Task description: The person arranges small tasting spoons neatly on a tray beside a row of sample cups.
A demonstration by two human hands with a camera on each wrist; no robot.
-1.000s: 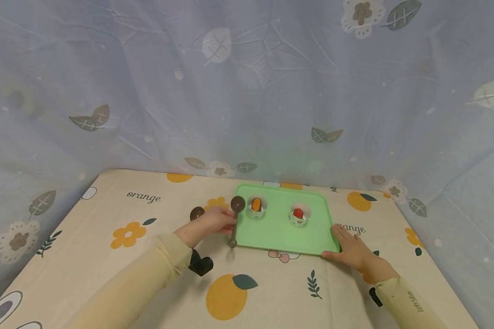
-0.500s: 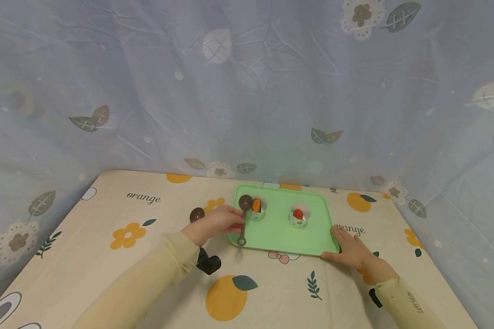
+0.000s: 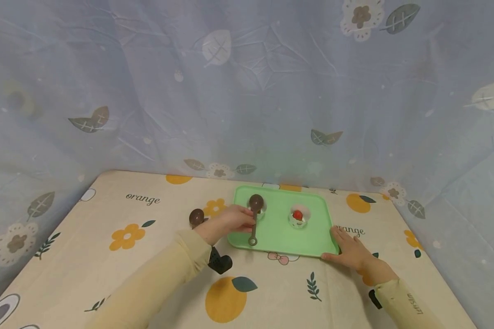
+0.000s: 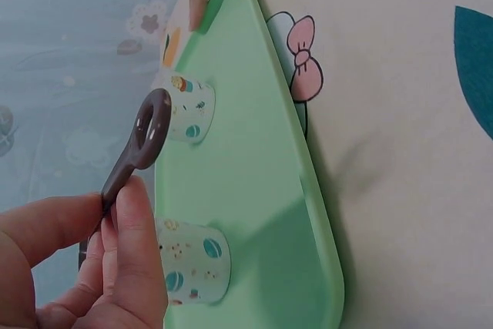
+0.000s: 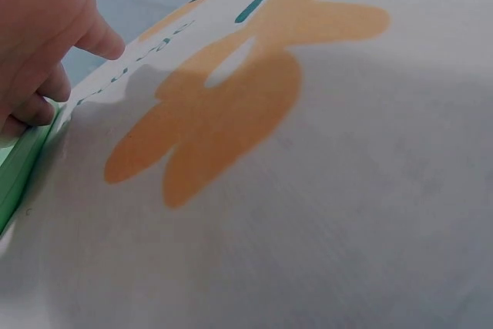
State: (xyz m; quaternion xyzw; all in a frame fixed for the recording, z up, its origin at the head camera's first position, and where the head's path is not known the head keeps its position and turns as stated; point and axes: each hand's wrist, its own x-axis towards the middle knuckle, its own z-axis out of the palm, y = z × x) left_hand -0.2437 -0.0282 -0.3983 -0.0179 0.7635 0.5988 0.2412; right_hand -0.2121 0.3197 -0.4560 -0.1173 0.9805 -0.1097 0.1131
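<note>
My left hand (image 3: 233, 218) pinches the handle of a brown round-bowled spoon (image 3: 256, 202) between thumb and fingers. The spoon is over the left part of a green tray (image 3: 271, 238), and its ring end (image 4: 151, 130) points toward the camera in the left wrist view. In the head view, the bowl overlaps the left small patterned paper cup (image 3: 261, 214), hiding most of what is inside. The right paper cup (image 3: 295, 223) holds something red (image 3: 298, 214). My right hand (image 3: 354, 252) rests at the tray's near right corner, fingers extended along its edge.
Another brown round bowl (image 3: 196, 216) lies left of the tray, partly hidden behind my left wrist. A cream cloth printed with oranges and flowers (image 3: 288, 292) covers the table. Behind it hangs a pale blue patterned curtain (image 3: 247, 91).
My left hand has carried the spoon rightward, from the tray's left edge to over the left cup. The right hand and the tray stay in place.
</note>
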